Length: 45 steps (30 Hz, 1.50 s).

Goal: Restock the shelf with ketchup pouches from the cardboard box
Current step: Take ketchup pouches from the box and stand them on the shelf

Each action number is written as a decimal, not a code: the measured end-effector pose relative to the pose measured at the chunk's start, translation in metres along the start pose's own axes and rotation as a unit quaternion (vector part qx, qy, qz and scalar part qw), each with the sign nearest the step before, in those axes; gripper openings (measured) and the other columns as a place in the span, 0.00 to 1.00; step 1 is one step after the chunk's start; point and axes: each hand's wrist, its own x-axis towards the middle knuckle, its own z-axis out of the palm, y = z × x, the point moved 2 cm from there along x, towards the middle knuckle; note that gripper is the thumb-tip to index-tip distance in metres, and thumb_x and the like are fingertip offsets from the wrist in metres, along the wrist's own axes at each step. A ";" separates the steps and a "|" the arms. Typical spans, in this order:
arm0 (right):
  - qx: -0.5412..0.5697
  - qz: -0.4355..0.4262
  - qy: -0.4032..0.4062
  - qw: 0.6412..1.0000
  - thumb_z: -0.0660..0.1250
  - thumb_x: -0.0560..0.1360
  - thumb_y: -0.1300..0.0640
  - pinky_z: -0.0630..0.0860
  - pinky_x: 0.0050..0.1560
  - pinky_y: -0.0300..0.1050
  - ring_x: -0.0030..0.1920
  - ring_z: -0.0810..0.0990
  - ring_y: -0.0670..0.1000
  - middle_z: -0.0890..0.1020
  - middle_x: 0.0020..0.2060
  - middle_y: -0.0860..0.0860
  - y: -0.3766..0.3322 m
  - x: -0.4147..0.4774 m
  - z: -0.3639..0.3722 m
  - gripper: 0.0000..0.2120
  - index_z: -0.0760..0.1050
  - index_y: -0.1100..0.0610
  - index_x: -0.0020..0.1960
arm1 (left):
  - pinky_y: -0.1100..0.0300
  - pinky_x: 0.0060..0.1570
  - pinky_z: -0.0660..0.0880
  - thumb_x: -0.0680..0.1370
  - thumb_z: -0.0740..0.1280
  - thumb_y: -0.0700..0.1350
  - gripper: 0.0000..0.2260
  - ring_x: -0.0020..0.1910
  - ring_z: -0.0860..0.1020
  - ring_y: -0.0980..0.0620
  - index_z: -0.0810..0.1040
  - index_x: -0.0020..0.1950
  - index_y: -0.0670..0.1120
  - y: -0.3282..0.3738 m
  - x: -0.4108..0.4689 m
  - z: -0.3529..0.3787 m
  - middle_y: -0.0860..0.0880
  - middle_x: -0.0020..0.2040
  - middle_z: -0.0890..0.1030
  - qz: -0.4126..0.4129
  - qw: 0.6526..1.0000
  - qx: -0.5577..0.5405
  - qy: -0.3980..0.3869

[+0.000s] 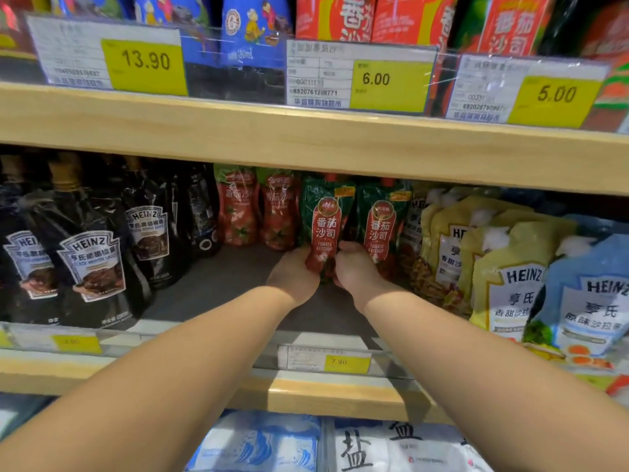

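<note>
A green and red ketchup pouch (pixel 325 223) stands upright deep on the middle shelf (pixel 218 287). My left hand (pixel 292 277) grips its lower left side and my right hand (pixel 354 267) grips its lower right side. A second matching ketchup pouch (pixel 383 219) stands just to its right, touching my right hand. Two red tomato pouches (pixel 258 212) stand behind and to the left. The cardboard box is out of view.
Black Heinz sauce pouches (pixel 88 260) fill the shelf's left side; yellow and blue Heinz pouches (pixel 510 267) crowd the right. Bare grey shelf floor lies in front of my hands. A wooden upper shelf edge (pixel 306 131) with price tags hangs close above. Salt bags (pixel 391 447) lie below.
</note>
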 end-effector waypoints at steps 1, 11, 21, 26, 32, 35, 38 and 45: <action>-0.005 -0.007 0.000 1.000 0.56 0.77 0.55 0.72 0.64 0.55 0.60 0.75 0.58 0.78 0.61 0.55 0.000 0.002 -0.001 0.16 0.73 0.54 0.63 | 0.61 0.52 0.67 0.78 0.58 0.44 0.13 0.59 0.76 0.43 0.76 0.60 0.47 0.000 0.003 0.001 0.43 0.60 0.79 0.009 1.000 -0.001 -0.001; -0.006 -0.062 0.039 0.997 0.57 0.76 0.61 0.72 0.63 0.57 0.58 0.77 0.60 0.81 0.53 0.55 0.000 -0.002 -0.018 0.14 0.77 0.59 0.58 | 0.59 0.53 0.70 0.76 0.62 0.46 0.13 0.58 0.77 0.44 0.78 0.58 0.45 0.005 0.007 -0.012 0.44 0.60 0.80 -0.009 0.999 -0.024 0.036; 0.007 -0.228 -0.003 0.974 0.67 0.73 0.52 0.68 0.32 0.32 0.30 0.70 0.41 0.71 0.29 0.44 -0.038 -0.101 0.047 0.11 0.69 0.47 0.34 | 0.80 0.37 0.68 0.72 0.65 0.39 0.10 0.38 0.74 0.63 0.75 0.44 0.55 -0.015 -0.092 -0.106 0.59 0.41 0.77 0.033 0.950 -0.143 0.275; 0.038 -0.282 -0.088 0.955 0.67 0.73 0.54 0.66 0.32 0.31 0.28 0.68 0.39 0.69 0.27 0.44 -0.037 -0.163 0.117 0.11 0.69 0.48 0.34 | 0.63 0.43 0.70 0.72 0.66 0.39 0.11 0.37 0.73 0.59 0.72 0.39 0.57 -0.097 -0.179 -0.152 0.56 0.37 0.73 -0.067 0.913 -0.178 0.361; -0.011 -0.268 -0.275 0.923 0.69 0.71 0.56 0.66 0.33 0.32 0.28 0.68 0.40 0.69 0.28 0.44 0.001 -0.241 0.230 0.10 0.69 0.46 0.37 | 0.66 0.40 0.70 0.72 0.65 0.36 0.09 0.35 0.72 0.55 0.74 0.41 0.51 -0.212 -0.299 -0.174 0.50 0.37 0.75 -0.238 0.860 -0.144 0.428; -0.030 -0.253 -0.355 0.899 0.69 0.71 0.61 0.65 0.35 0.33 0.29 0.65 0.42 0.68 0.29 0.45 0.033 -0.279 0.278 0.11 0.69 0.48 0.40 | 0.67 0.40 0.67 0.72 0.63 0.33 0.08 0.36 0.73 0.55 0.75 0.46 0.46 -0.253 -0.351 -0.168 0.50 0.37 0.75 -0.280 0.829 -0.120 0.468; -0.051 -0.230 -0.420 0.876 0.68 0.72 0.62 0.66 0.38 0.35 0.30 0.66 0.45 0.69 0.30 0.46 0.066 -0.302 0.319 0.07 0.72 0.53 0.46 | 0.77 0.39 0.67 0.71 0.64 0.32 0.08 0.36 0.72 0.56 0.77 0.47 0.39 -0.292 -0.383 -0.159 0.48 0.38 0.76 -0.324 0.817 -0.096 0.467; -0.148 -0.134 -0.454 0.868 0.64 0.74 0.58 0.66 0.37 0.40 0.30 0.68 0.45 0.70 0.31 0.45 0.154 -0.325 0.405 0.08 0.76 0.56 0.53 | 0.58 0.47 0.69 0.72 0.66 0.39 0.05 0.51 0.79 0.43 0.76 0.47 0.46 -0.387 -0.432 -0.154 0.42 0.50 0.82 -0.491 0.804 -0.049 0.331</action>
